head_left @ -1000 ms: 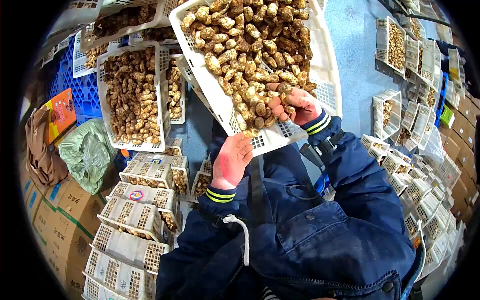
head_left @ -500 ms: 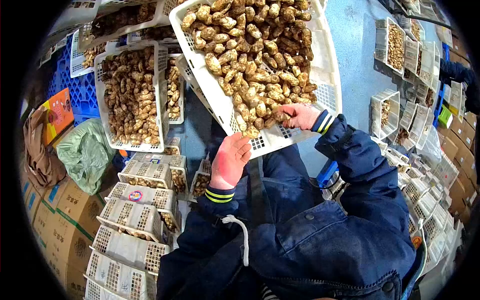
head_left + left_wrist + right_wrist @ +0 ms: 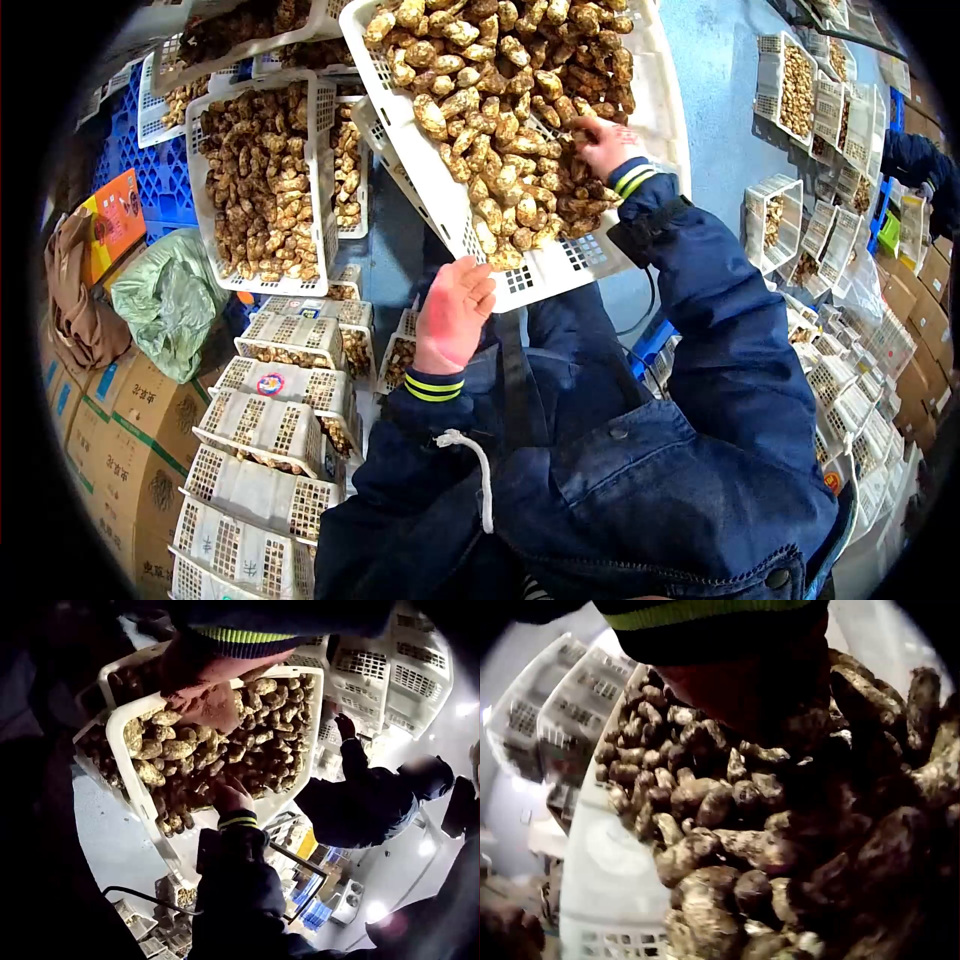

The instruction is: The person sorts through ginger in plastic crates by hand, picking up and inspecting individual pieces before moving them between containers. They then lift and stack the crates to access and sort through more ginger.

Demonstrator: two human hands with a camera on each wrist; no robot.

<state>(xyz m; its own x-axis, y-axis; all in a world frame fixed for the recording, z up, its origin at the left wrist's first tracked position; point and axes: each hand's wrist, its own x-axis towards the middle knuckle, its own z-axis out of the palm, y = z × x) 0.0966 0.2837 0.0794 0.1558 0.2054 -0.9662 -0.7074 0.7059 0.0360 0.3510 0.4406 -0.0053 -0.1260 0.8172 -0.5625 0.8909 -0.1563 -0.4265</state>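
Observation:
A white plastic basket [image 3: 665,110], heaped with stubby brown-and-whitish mushrooms [image 3: 500,110], lies tilted before me in the head view. My left hand [image 3: 455,318] is at its near left corner, fingers loosely extended and resting by the rim. In the left wrist view that hand [image 3: 214,705] reaches over the rim, close above the mushrooms. My right hand [image 3: 607,148] is farther in, at the right side of the heap, fingers down among the mushrooms. Whether these fingers grip one I cannot tell. The right wrist view shows the mushrooms [image 3: 705,847] close up, with the hand mostly in shadow.
Another filled basket [image 3: 322,180] stands to the left, with stacked baskets [image 3: 265,430] below it. Cartons [image 3: 130,450] and a green plastic bag [image 3: 170,300] are at far left. More baskets [image 3: 775,215] line the right. Another person [image 3: 375,806] shows in the left wrist view.
My right hand has moved from the near edge of the basket up and right, deeper into the heap. Mushrooms at the right side have shifted. The left hand stays at the corner.

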